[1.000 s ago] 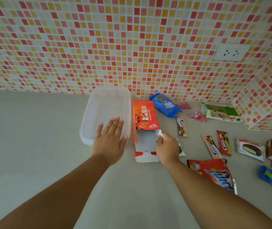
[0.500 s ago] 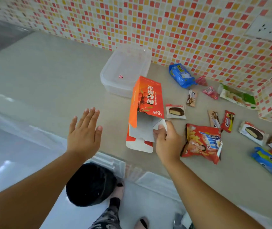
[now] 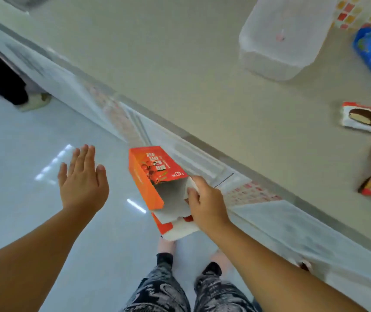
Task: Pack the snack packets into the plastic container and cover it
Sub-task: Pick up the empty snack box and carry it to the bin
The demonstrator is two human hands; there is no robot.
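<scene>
1. Container (image 3: 285, 39) sits on counter (image 3: 180, 64), far up-right of both hands.
2. Right hand (image 3: 204, 203) pinches empty orange box (image 3: 155, 179); it is nearer.
3. Left hand (image 3: 82, 181) is spread, empty.

- Both forearms are bare to the bottom edge of the view, with no sleeve, watch or band on either.
- The left hand (image 3: 83, 179) carries no ring or glove; its nails are short.
- The right hand (image 3: 207, 204) is likewise bare, with no ring or glove.
- Below the right hand, the trousers (image 3: 164, 289) are dark with a mottled grey and white swirl print on both legs.
- Just above the trouser hems, the feet (image 3: 167, 245) are blurred, and any footwear is unclear.
</scene>
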